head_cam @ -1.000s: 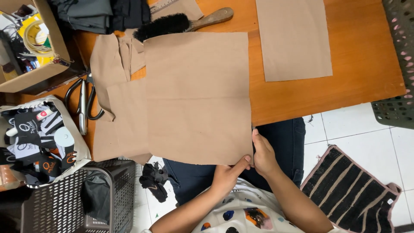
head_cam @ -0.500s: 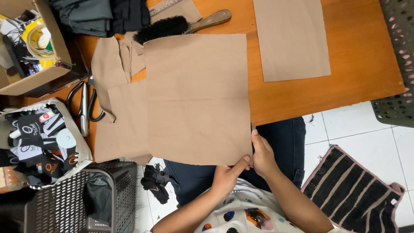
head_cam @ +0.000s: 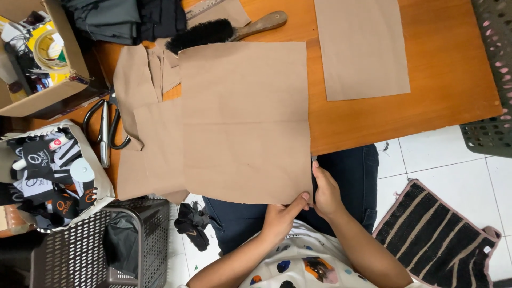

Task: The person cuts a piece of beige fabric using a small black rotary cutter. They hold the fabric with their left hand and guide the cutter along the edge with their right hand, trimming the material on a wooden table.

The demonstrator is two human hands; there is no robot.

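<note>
Tan fabric square (head_cam: 245,122) overhangs the wooden table (head_cam: 453,80); left hand (head_cam: 280,218) and right hand (head_cam: 326,193) pinch its near corner, seemingly aligning edges; next calls for smoothing flat

**Both hands meet at the fabric's near corner**

The left hand (head_cam: 278,218) comes up from the lower middle, forearm bare, angled up and to the right toward the near right corner of the tan fabric panel (head_cam: 245,122). Its thumb stretches out to that corner and pinches the edge. The right hand (head_cam: 326,193) sits just right of the same corner, fingers pointing up along the panel's right edge, thumb tucked toward the left thumb. The two hands touch or nearly touch there. The right forearm slants down to the right, also bare.
</note>
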